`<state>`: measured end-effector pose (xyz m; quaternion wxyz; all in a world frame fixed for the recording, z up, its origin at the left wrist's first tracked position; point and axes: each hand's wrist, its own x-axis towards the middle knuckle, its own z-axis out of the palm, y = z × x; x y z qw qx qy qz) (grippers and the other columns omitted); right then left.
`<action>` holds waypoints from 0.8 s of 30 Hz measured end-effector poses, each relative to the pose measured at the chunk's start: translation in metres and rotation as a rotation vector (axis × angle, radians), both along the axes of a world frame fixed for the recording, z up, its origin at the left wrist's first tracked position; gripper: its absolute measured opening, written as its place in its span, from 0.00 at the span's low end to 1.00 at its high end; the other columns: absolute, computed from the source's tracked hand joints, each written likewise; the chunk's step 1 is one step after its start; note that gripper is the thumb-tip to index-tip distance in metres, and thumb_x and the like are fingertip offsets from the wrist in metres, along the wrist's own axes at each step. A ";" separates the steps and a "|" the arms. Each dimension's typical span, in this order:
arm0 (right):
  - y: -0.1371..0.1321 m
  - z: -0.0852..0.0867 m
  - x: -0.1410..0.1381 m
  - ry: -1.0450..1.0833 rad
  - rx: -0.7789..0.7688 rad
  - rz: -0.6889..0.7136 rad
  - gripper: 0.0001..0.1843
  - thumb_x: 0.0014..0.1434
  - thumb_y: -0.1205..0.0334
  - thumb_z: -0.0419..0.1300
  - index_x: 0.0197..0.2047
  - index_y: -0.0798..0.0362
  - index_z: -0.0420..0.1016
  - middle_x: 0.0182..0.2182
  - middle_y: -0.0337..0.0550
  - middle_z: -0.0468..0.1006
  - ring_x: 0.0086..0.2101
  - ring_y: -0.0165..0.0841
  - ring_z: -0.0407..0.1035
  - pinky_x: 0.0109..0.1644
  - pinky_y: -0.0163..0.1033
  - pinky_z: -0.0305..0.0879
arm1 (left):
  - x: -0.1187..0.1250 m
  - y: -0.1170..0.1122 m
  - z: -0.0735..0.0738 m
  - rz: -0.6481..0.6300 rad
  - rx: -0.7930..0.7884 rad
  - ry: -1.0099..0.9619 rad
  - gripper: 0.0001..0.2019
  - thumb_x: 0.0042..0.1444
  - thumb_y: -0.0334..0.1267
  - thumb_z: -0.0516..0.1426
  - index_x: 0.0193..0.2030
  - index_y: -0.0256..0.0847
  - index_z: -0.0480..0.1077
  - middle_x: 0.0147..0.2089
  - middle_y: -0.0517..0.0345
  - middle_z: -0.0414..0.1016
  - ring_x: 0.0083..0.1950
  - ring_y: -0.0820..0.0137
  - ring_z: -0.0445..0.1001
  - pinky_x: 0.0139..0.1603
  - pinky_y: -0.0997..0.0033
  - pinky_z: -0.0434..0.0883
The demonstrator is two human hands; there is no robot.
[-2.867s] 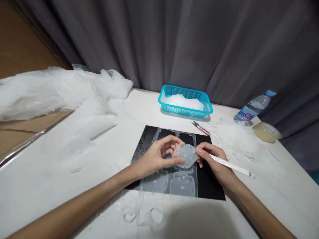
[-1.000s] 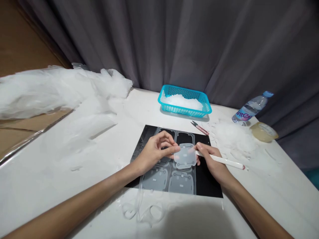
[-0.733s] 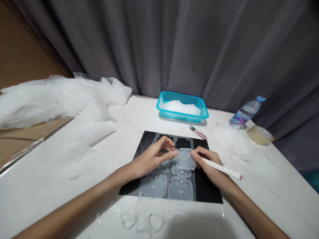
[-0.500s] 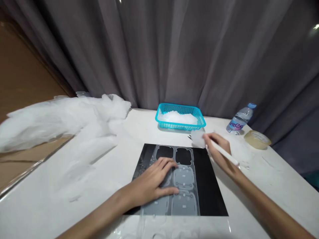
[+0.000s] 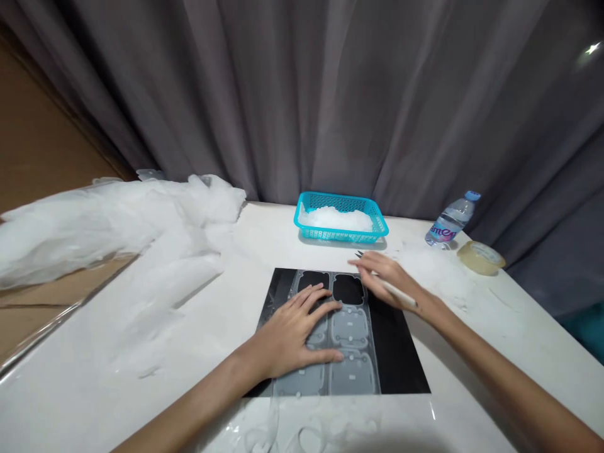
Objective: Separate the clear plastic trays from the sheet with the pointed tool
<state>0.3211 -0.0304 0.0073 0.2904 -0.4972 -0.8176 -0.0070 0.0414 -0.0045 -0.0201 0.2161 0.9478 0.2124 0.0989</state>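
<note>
A grey curtain (image 5: 264, 94) hangs behind the white worktop (image 5: 202, 321). On it is a black board (image 5: 399, 352), with a see-through plastic sheet (image 5: 353, 370) on top. The left hand (image 5: 296, 333) lies flat on the sheet, fingers spread, its grip holding nothing. The right hand's (image 5: 384, 274) grip is closed round a white stick (image 5: 399, 294). The sheet looks light, bendy and slippery, so its outer edges seem best to hold. White worktop lies between the board and the blue basket (image 5: 337, 236).
</note>
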 end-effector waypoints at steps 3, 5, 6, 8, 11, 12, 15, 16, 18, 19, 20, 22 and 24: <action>-0.035 -0.005 -0.017 0.147 -0.186 0.155 0.15 0.74 0.63 0.53 0.57 0.51 0.77 0.44 0.48 0.81 0.44 0.36 0.77 0.50 0.41 0.73 | 0.005 0.004 -0.004 0.065 0.002 0.008 0.43 0.58 0.73 0.57 0.72 0.47 0.63 0.77 0.41 0.57 0.78 0.40 0.54 0.74 0.32 0.58; -0.050 -0.004 -0.025 0.255 -0.351 0.118 0.14 0.74 0.59 0.56 0.58 0.49 0.76 0.47 0.46 0.82 0.46 0.36 0.78 0.51 0.40 0.73 | 0.009 0.006 -0.005 0.112 0.023 -0.001 0.44 0.57 0.74 0.56 0.71 0.46 0.64 0.77 0.39 0.58 0.78 0.40 0.54 0.75 0.31 0.56; -0.055 -0.003 -0.028 0.309 -0.423 0.091 0.13 0.73 0.56 0.58 0.57 0.48 0.77 0.47 0.44 0.82 0.45 0.35 0.78 0.50 0.39 0.73 | 0.010 0.007 -0.004 0.132 0.033 -0.008 0.44 0.57 0.74 0.56 0.70 0.45 0.64 0.76 0.38 0.58 0.78 0.41 0.54 0.75 0.31 0.55; -0.060 -0.001 -0.033 0.399 -0.520 0.061 0.11 0.71 0.52 0.60 0.51 0.48 0.78 0.43 0.41 0.83 0.42 0.35 0.78 0.47 0.37 0.72 | 0.010 0.008 0.000 0.147 0.018 -0.012 0.45 0.58 0.73 0.56 0.71 0.43 0.63 0.76 0.38 0.58 0.78 0.42 0.54 0.76 0.32 0.53; -0.061 -0.001 -0.040 0.444 -0.567 0.100 0.11 0.71 0.51 0.61 0.44 0.49 0.78 0.38 0.38 0.82 0.38 0.33 0.77 0.44 0.36 0.70 | 0.000 0.011 0.010 0.116 -0.097 0.003 0.48 0.59 0.72 0.57 0.76 0.43 0.54 0.79 0.37 0.52 0.79 0.42 0.52 0.76 0.35 0.56; -0.061 -0.002 -0.042 0.431 -0.563 0.122 0.11 0.71 0.52 0.61 0.43 0.49 0.77 0.37 0.38 0.82 0.37 0.32 0.76 0.44 0.36 0.70 | -0.006 0.011 0.013 0.101 -0.130 0.003 0.49 0.59 0.70 0.58 0.77 0.43 0.51 0.79 0.38 0.50 0.79 0.43 0.51 0.76 0.36 0.57; -0.056 -0.009 -0.050 0.288 -0.411 0.203 0.11 0.73 0.54 0.59 0.42 0.50 0.77 0.37 0.40 0.82 0.37 0.33 0.75 0.46 0.39 0.69 | -0.028 0.012 0.019 0.032 -0.162 -0.014 0.44 0.61 0.64 0.61 0.77 0.46 0.54 0.80 0.43 0.51 0.80 0.43 0.51 0.76 0.39 0.57; -0.055 -0.011 -0.053 0.225 -0.321 0.230 0.10 0.73 0.56 0.58 0.43 0.51 0.77 0.37 0.41 0.82 0.37 0.34 0.75 0.49 0.42 0.68 | -0.034 0.012 0.019 0.013 -0.176 -0.023 0.41 0.62 0.62 0.61 0.76 0.47 0.55 0.79 0.44 0.53 0.79 0.44 0.53 0.76 0.41 0.58; -0.051 -0.016 -0.060 0.121 -0.166 0.274 0.08 0.74 0.59 0.58 0.44 0.52 0.76 0.37 0.42 0.83 0.39 0.35 0.75 0.53 0.45 0.66 | -0.044 0.011 0.018 0.004 -0.215 -0.041 0.38 0.65 0.58 0.61 0.76 0.49 0.56 0.78 0.46 0.57 0.77 0.46 0.59 0.74 0.46 0.62; -0.050 -0.019 -0.063 0.096 -0.123 0.287 0.07 0.74 0.60 0.58 0.44 0.52 0.76 0.38 0.43 0.83 0.41 0.35 0.75 0.54 0.46 0.65 | -0.047 0.010 0.017 0.010 -0.233 -0.043 0.37 0.66 0.57 0.61 0.76 0.49 0.56 0.78 0.47 0.58 0.76 0.48 0.61 0.74 0.48 0.64; -0.049 -0.021 -0.067 0.095 -0.108 0.291 0.06 0.74 0.61 0.58 0.44 0.52 0.75 0.39 0.43 0.82 0.42 0.35 0.75 0.54 0.46 0.65 | -0.048 0.010 0.016 0.016 -0.244 -0.042 0.36 0.66 0.56 0.60 0.76 0.49 0.55 0.78 0.47 0.59 0.75 0.49 0.62 0.73 0.49 0.65; -0.049 -0.025 -0.074 0.137 -0.130 0.283 0.05 0.73 0.60 0.60 0.44 0.51 0.74 0.40 0.42 0.81 0.43 0.35 0.74 0.55 0.45 0.64 | -0.049 0.009 0.016 0.010 -0.250 -0.035 0.34 0.67 0.56 0.59 0.75 0.49 0.56 0.78 0.47 0.59 0.75 0.51 0.63 0.73 0.50 0.65; -0.050 -0.030 -0.078 0.202 -0.177 0.264 0.04 0.72 0.59 0.61 0.44 0.51 0.73 0.40 0.41 0.81 0.43 0.35 0.74 0.56 0.45 0.65 | -0.047 0.010 0.016 -0.004 -0.247 -0.036 0.31 0.69 0.55 0.57 0.74 0.48 0.58 0.78 0.48 0.59 0.75 0.52 0.63 0.73 0.50 0.64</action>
